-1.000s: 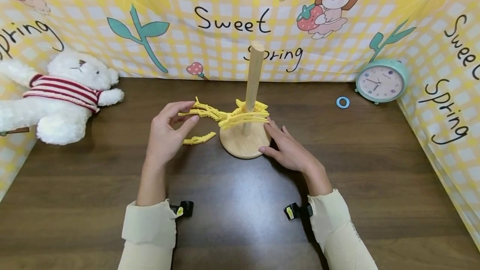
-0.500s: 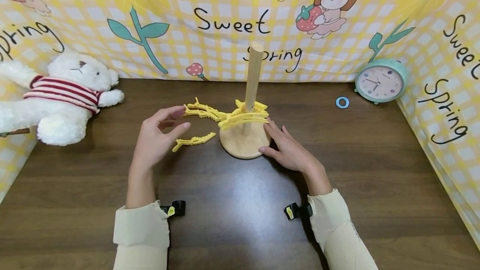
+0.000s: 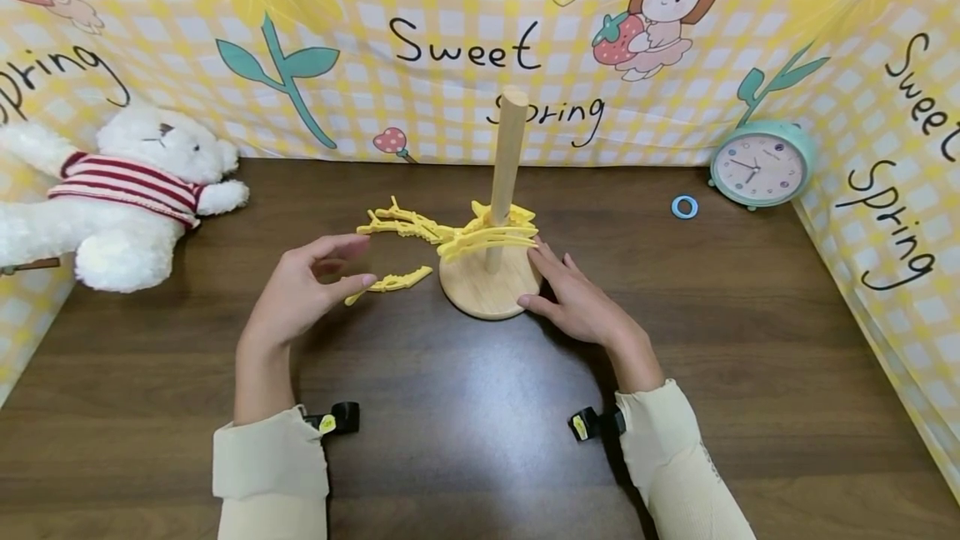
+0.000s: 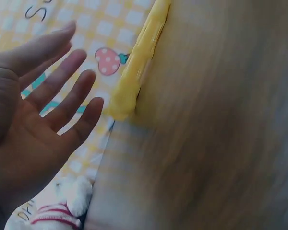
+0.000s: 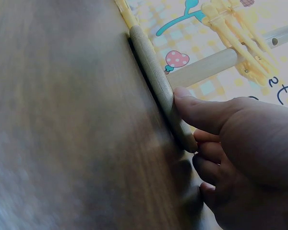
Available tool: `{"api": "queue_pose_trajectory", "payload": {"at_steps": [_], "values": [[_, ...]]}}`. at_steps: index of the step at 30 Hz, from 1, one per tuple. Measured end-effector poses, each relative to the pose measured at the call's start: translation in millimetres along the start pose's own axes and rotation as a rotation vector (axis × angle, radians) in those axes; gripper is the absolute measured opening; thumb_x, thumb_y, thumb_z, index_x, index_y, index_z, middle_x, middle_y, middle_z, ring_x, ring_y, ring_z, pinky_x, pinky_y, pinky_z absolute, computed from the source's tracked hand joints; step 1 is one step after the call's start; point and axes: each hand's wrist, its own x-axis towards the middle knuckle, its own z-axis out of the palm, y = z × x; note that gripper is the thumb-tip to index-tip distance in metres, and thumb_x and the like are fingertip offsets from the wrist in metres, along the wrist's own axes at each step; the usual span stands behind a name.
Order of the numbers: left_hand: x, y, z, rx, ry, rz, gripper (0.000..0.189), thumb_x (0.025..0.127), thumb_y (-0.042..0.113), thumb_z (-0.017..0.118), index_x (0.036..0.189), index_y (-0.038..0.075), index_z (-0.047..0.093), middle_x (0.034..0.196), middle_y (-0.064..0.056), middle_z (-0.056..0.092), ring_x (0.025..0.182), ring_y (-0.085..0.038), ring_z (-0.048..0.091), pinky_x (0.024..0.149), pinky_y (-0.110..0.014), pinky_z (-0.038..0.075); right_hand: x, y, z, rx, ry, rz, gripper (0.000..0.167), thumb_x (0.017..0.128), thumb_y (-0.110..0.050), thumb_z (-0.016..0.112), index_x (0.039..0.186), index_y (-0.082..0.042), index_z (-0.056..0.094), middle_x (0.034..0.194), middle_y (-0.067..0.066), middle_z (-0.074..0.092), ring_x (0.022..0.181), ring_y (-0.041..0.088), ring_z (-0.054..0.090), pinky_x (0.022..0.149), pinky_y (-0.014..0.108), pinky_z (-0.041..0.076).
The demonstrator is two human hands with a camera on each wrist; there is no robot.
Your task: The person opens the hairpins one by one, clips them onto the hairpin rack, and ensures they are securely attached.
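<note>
A wooden stand (image 3: 480, 294) with a round base and upright post is in the middle of the table. Several yellow alligator hair clips (image 3: 491, 238) sit around the lower post, and others (image 3: 408, 222) stick out to its left. A single yellow hair clip (image 3: 401, 280) lies on the table left of the base, partly behind my left thumb. My left hand (image 3: 300, 294) is near that clip, fingers apart and holding nothing; the left wrist view shows the spread fingers. My right hand (image 3: 581, 298) holds the base's right rim, thumb on the edge.
A white teddy bear (image 3: 135, 190) in a striped shirt lies at the left. A blue ring (image 3: 684, 207) and a green alarm clock (image 3: 761, 165) are at the back right. Patterned yellow cloth (image 3: 450, 132) hangs along the back and sides.
My left hand has let go of the yellow clips left of the post and moved left and toward me, to the loose clip. My right hand has stayed on the base.
</note>
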Motion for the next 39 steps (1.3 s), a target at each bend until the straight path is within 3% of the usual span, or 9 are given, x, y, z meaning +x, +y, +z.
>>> {"api": "queue_pose_trajectory", "payload": {"at_steps": [3,7,14,18,25,33,39], "values": [[-3.2,-4.4,-5.0,0.011,-0.02,-0.034,0.049,0.089,0.016,0.082,0.133,0.005,0.065,0.13,-0.011,0.067,0.119,-0.027,0.06,0.101,-0.042,0.046,0.1,0,0,-0.002,0.003,-0.006,0.074,0.105,-0.031,0.058,0.161,-0.004,0.018,0.168,0.01,0.006,0.155,0.024,0.003,0.124,0.044,0.002],[-7.1,-10.9,-9.8,0.011,-0.044,-0.095,0.051,0.087,0.02,0.083,0.133,0.006,0.066,0.128,-0.011,0.067,0.117,-0.027,0.061,0.095,-0.029,0.048,-0.1,-1,0,-0.003,0.002,0.0,0.075,0.105,-0.032,0.058,0.161,-0.004,0.018,0.168,0.01,0.007,0.155,0.023,0.003,0.124,0.044,0.002],[-11.1,-27.2,-11.3,0.012,-0.097,-0.135,0.056,0.086,0.026,0.084,0.135,0.006,0.064,0.131,-0.011,0.066,0.115,-0.023,0.059,0.09,-0.016,0.046,-0.1,-1,0,0.001,0.002,0.01,0.075,0.105,-0.032,0.059,0.161,-0.005,0.018,0.169,0.01,0.007,0.155,0.023,0.003,0.124,0.044,0.002],[-13.8,-32.1,-14.7,0.062,-0.108,-0.168,0.059,0.086,0.032,0.084,0.136,0.009,0.063,0.133,-0.008,0.064,0.117,-0.022,0.056,0.093,-0.02,0.044,0.1,-1,0,0.003,0.001,0.015,0.075,0.104,-0.033,0.059,0.161,-0.005,0.018,0.169,0.01,0.007,0.155,0.024,0.003,0.124,0.045,0.002],[-14.2,-33.1,-19.2,0.116,-0.143,-0.185,0.06,0.087,0.033,0.083,0.137,0.008,0.063,0.134,-0.011,0.063,0.122,-0.028,0.055,0.102,-0.042,0.042,0.7,0,0,0.001,0.004,0.006,0.075,0.105,-0.031,0.059,0.161,-0.004,0.019,0.168,0.011,0.008,0.155,0.024,0.005,0.124,0.044,0.002],[-12.0,-32.7,-13.9,0.167,-0.078,-0.163,0.05,0.086,0.025,0.085,0.129,0.008,0.068,0.124,-0.011,0.068,0.113,-0.027,0.059,0.096,-0.039,0.045,1.0,0,0,0.001,0.005,0.003,0.075,0.104,-0.031,0.059,0.161,-0.003,0.019,0.168,0.011,0.008,0.155,0.024,0.005,0.124,0.044,0.002],[-11.6,-32.3,-12.2,0.162,-0.009,-0.127,0.043,0.086,0.023,0.085,0.123,0.007,0.072,0.115,-0.012,0.072,0.103,-0.023,0.063,0.084,-0.021,0.048,0.9,-1,0,-0.001,0.003,0.012,0.075,0.104,-0.032,0.059,0.161,-0.004,0.019,0.168,0.01,0.008,0.155,0.024,0.005,0.124,0.044,0.003]]}}
